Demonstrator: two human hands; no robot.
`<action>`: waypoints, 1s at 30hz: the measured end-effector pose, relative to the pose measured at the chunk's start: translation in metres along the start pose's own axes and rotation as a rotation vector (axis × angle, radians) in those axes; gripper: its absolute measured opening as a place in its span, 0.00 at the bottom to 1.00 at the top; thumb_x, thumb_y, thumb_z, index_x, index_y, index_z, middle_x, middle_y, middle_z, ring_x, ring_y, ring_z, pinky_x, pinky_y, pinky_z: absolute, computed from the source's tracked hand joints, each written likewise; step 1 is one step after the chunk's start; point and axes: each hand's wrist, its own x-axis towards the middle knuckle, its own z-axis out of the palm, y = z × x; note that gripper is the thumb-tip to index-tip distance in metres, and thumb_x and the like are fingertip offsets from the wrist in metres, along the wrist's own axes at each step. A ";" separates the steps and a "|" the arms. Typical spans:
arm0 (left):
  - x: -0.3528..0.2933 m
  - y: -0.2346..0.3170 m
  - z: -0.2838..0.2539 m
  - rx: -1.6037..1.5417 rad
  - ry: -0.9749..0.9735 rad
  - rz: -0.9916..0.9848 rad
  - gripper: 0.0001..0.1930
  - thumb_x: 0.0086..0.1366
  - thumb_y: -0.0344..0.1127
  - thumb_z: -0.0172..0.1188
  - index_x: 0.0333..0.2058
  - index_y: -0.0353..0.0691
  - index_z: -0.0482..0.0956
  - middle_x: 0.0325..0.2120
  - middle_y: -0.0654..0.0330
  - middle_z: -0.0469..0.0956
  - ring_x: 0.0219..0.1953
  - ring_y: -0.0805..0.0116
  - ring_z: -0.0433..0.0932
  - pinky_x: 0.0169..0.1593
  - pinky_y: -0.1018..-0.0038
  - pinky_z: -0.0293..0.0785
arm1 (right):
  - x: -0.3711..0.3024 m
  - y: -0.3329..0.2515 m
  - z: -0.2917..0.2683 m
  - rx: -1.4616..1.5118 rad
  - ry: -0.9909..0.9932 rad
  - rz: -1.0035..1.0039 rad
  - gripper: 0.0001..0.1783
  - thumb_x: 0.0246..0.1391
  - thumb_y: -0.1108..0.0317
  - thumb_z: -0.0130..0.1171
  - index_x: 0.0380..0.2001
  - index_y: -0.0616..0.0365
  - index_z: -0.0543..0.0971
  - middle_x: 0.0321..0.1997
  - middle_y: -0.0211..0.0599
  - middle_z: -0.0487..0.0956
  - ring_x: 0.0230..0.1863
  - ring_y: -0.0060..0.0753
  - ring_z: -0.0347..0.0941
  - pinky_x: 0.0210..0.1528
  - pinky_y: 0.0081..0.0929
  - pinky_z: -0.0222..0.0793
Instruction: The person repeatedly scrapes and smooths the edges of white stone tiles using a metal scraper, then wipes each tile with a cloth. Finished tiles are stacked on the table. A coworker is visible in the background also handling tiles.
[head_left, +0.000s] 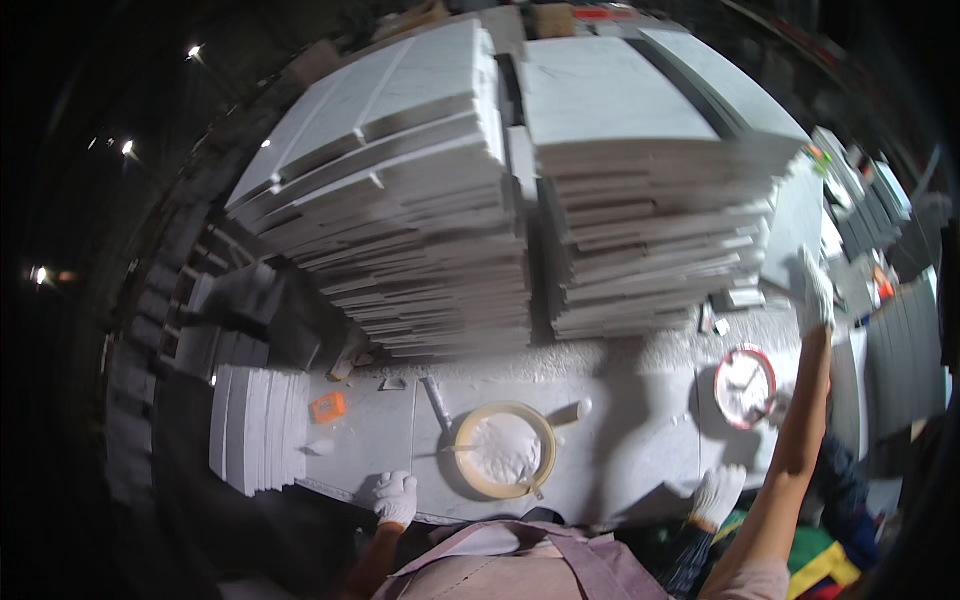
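Observation:
My left hand (397, 497), in a white glove, rests on the near edge of a grey stone slab (640, 440) that lies flat as a work surface; it holds nothing. Just right of it stands a yellow-rimmed bowl (505, 452) of white powder or paste with a tool lying in it. My right hand (815, 292), also gloved, reaches far up and to the right and grips the lower edge of a white tile (797, 222) that leans against the right-hand tile stack (640, 250).
Two tall stacks of white stone tiles, the left stack (420, 230) included, rise behind the slab. A red-rimmed dish (745, 387) sits at the right. Another person's gloved hand (718, 495) rests on the slab's near right edge. Upright tiles (255, 430) and an orange object (328, 407) are at the left.

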 end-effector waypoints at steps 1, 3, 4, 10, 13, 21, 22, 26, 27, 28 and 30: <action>0.001 -0.003 0.002 0.001 -0.017 -0.011 0.16 0.71 0.50 0.53 0.44 0.49 0.83 0.45 0.49 0.80 0.49 0.41 0.77 0.55 0.46 0.72 | -0.011 -0.009 0.001 -0.171 0.062 -0.131 0.28 0.66 0.51 0.64 0.56 0.65 0.80 0.43 0.34 0.83 0.42 0.30 0.78 0.45 0.36 0.81; 0.005 -0.009 0.007 -0.048 0.040 0.056 0.15 0.71 0.50 0.54 0.42 0.49 0.84 0.45 0.49 0.80 0.49 0.42 0.77 0.55 0.47 0.73 | -0.039 -0.029 0.010 -0.402 0.244 -0.342 0.31 0.63 0.44 0.66 0.50 0.65 0.84 0.42 0.32 0.84 0.42 0.26 0.76 0.48 0.30 0.74; 0.006 -0.012 0.010 -0.063 0.053 0.044 0.15 0.70 0.49 0.54 0.40 0.49 0.85 0.44 0.48 0.81 0.49 0.42 0.78 0.54 0.47 0.73 | -0.056 -0.040 0.017 -0.386 0.309 -0.386 0.33 0.62 0.40 0.67 0.47 0.65 0.86 0.41 0.30 0.85 0.42 0.24 0.75 0.49 0.27 0.70; 0.022 -0.030 0.023 -0.103 0.089 0.146 0.16 0.69 0.49 0.55 0.38 0.46 0.86 0.44 0.47 0.81 0.46 0.40 0.79 0.51 0.47 0.74 | -0.158 -0.108 0.078 -0.503 0.590 -0.459 0.45 0.56 0.32 0.67 0.50 0.72 0.83 0.45 0.45 0.85 0.47 0.38 0.77 0.53 0.36 0.70; 0.028 -0.043 0.027 -0.167 0.072 0.194 0.15 0.70 0.46 0.56 0.39 0.44 0.86 0.41 0.44 0.82 0.44 0.39 0.80 0.50 0.48 0.75 | -0.193 -0.124 0.102 -0.650 0.803 -0.547 0.45 0.55 0.30 0.67 0.44 0.72 0.84 0.43 0.50 0.84 0.46 0.42 0.77 0.53 0.39 0.70; 0.042 -0.021 -0.005 -0.335 0.317 0.107 0.19 0.76 0.42 0.54 0.47 0.29 0.83 0.45 0.41 0.82 0.47 0.41 0.81 0.54 0.53 0.75 | -0.318 -0.097 0.190 -0.131 0.436 -0.939 0.28 0.63 0.43 0.67 0.41 0.63 0.86 0.33 0.35 0.83 0.34 0.21 0.76 0.37 0.28 0.72; 0.043 -0.006 -0.019 -0.523 0.313 0.121 0.18 0.76 0.41 0.54 0.48 0.29 0.83 0.45 0.42 0.82 0.48 0.43 0.81 0.54 0.55 0.75 | -0.336 -0.090 0.206 -0.042 0.434 -0.894 0.28 0.63 0.44 0.68 0.42 0.64 0.85 0.33 0.34 0.83 0.33 0.21 0.77 0.37 0.26 0.73; 0.031 0.069 -0.100 -0.922 0.216 0.349 0.18 0.74 0.36 0.54 0.54 0.29 0.80 0.49 0.48 0.81 0.50 0.53 0.79 0.58 0.62 0.74 | -0.413 -0.057 0.250 0.162 0.247 -0.622 0.27 0.61 0.54 0.69 0.50 0.69 0.80 0.40 0.38 0.84 0.36 0.22 0.80 0.39 0.21 0.78; 0.023 0.088 -0.121 -0.968 0.191 0.426 0.18 0.74 0.36 0.54 0.54 0.30 0.80 0.48 0.49 0.80 0.51 0.56 0.78 0.59 0.65 0.73 | -0.431 -0.047 0.255 0.160 0.172 -0.546 0.27 0.60 0.58 0.70 0.52 0.70 0.78 0.42 0.39 0.84 0.37 0.22 0.81 0.39 0.21 0.79; 0.020 0.108 -0.140 -0.982 0.136 0.486 0.20 0.74 0.35 0.54 0.57 0.27 0.77 0.50 0.50 0.78 0.53 0.60 0.77 0.59 0.66 0.72 | -0.447 -0.036 0.261 0.182 0.100 -0.489 0.26 0.59 0.60 0.71 0.52 0.70 0.79 0.43 0.40 0.84 0.39 0.24 0.81 0.40 0.22 0.80; 0.011 0.136 -0.171 -1.312 -0.152 0.649 0.27 0.76 0.39 0.53 0.65 0.23 0.65 0.54 0.53 0.74 0.54 0.64 0.73 0.61 0.64 0.71 | -0.479 -0.015 0.268 0.193 -0.064 -0.318 0.26 0.56 0.62 0.73 0.51 0.69 0.79 0.44 0.41 0.84 0.41 0.26 0.82 0.42 0.25 0.81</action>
